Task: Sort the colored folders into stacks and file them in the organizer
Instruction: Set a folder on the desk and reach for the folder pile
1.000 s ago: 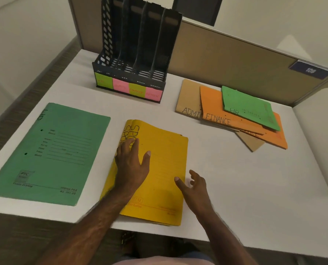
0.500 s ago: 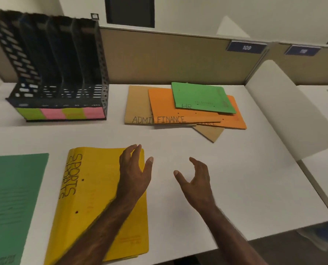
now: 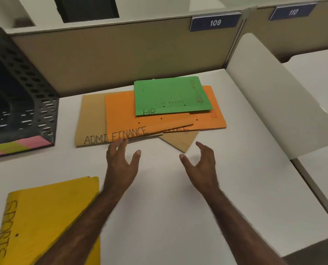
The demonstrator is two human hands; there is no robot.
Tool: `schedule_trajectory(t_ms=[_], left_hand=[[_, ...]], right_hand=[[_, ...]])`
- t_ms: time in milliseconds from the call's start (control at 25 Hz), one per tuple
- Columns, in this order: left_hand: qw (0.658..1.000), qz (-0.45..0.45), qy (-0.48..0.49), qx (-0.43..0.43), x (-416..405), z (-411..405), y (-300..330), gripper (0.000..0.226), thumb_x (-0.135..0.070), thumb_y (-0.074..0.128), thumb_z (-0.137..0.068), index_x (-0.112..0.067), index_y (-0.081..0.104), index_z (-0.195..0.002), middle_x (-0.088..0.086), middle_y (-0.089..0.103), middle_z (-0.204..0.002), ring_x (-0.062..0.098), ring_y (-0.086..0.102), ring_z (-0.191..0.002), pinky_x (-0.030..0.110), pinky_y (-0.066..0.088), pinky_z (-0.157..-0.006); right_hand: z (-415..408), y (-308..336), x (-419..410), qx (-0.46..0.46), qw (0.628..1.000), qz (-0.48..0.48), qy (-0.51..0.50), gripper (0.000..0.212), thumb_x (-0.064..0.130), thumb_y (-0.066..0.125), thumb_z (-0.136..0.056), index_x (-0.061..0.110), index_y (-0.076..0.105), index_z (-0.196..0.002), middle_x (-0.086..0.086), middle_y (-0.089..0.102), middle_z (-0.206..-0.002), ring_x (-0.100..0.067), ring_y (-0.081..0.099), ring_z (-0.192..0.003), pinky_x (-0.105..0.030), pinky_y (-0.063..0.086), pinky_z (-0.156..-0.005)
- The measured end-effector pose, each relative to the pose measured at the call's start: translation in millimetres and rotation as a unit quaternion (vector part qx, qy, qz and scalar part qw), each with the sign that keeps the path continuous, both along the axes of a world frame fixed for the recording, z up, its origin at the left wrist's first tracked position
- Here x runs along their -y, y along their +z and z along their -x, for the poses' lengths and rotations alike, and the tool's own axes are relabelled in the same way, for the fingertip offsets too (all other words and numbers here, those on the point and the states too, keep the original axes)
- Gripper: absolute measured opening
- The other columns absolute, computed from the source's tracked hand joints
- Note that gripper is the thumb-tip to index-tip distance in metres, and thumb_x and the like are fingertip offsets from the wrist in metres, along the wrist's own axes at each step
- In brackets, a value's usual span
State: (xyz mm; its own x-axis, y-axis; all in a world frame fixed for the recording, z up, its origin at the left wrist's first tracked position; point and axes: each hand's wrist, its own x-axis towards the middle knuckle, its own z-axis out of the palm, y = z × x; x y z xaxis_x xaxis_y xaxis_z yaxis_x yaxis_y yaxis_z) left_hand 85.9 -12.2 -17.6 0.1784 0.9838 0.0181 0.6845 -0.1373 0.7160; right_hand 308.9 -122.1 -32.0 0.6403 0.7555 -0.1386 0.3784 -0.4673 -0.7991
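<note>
A loose pile of folders lies at the back of the white desk point(image 3: 159, 207). A green folder marked HR point(image 3: 170, 95) tops it, over orange FINANCE folders point(image 3: 121, 113) and brown ADMI folders point(image 3: 91, 119). My left hand point(image 3: 121, 163) is open, its fingertips at the front edge of the orange FINANCE folder. My right hand point(image 3: 200, 161) hovers open just in front of the brown corner, holding nothing. A yellow SPORTS stack point(image 3: 50, 213) lies at the near left. The black mesh organizer point(image 3: 23, 96) stands at the far left, with coloured labels along its base.
A tan partition wall point(image 3: 132, 54) with number plates 109 and 110 runs behind the desk. A white rounded divider panel point(image 3: 274, 104) closes off the right side. Another desk lies beyond it.
Both hands left the yellow stack and reached forward and right to the mixed pile. The view swung right, so the green folder at the near left is out of frame.
</note>
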Motion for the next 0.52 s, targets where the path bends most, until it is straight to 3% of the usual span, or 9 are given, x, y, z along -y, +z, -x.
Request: schedule_trajectory(t_ms=[240, 360, 520], left_hand=[[0.999, -0.018, -0.014, -0.038, -75, -62, -8, 0.062, -0.031, 0.069, -0.101, -0.002, 0.048, -0.152, 0.019, 0.04, -0.159, 0.032, 0.036, -0.15, 0.044, 0.036, -0.122], [0.999, 0.0, -0.002, -0.048, -112, -82, -14, 0.069, -0.036, 0.066, -0.102, -0.003, 0.04, -0.157, 0.018, 0.035, -0.164, 0.032, 0.031, -0.153, 0.043, 0.029, -0.126], [0.997, 0.052, 0.029, -0.057, -149, -99, -17, 0.082, -0.044, 0.063, -0.102, -0.004, 0.027, -0.163, 0.017, 0.031, -0.169, 0.03, 0.027, -0.157, 0.043, 0.026, -0.128]], right_hand=[[-91, -16, -55, 0.008, 1.0, -0.025, -0.014, 0.078, 0.043, 0.079, -0.093, 0.017, 0.043, -0.157, -0.006, 0.045, -0.157, -0.024, 0.04, -0.147, -0.038, 0.037, -0.117], [-124, -21, -85, 0.019, 0.999, -0.042, -0.013, 0.08, 0.042, 0.08, -0.093, 0.012, 0.043, -0.157, -0.009, 0.046, -0.157, -0.027, 0.041, -0.147, -0.045, 0.04, -0.119], [-156, -22, -122, 0.019, 0.999, -0.04, 0.002, 0.086, 0.044, 0.08, -0.092, 0.01, 0.038, -0.159, -0.011, 0.044, -0.158, -0.028, 0.038, -0.148, -0.044, 0.037, -0.121]])
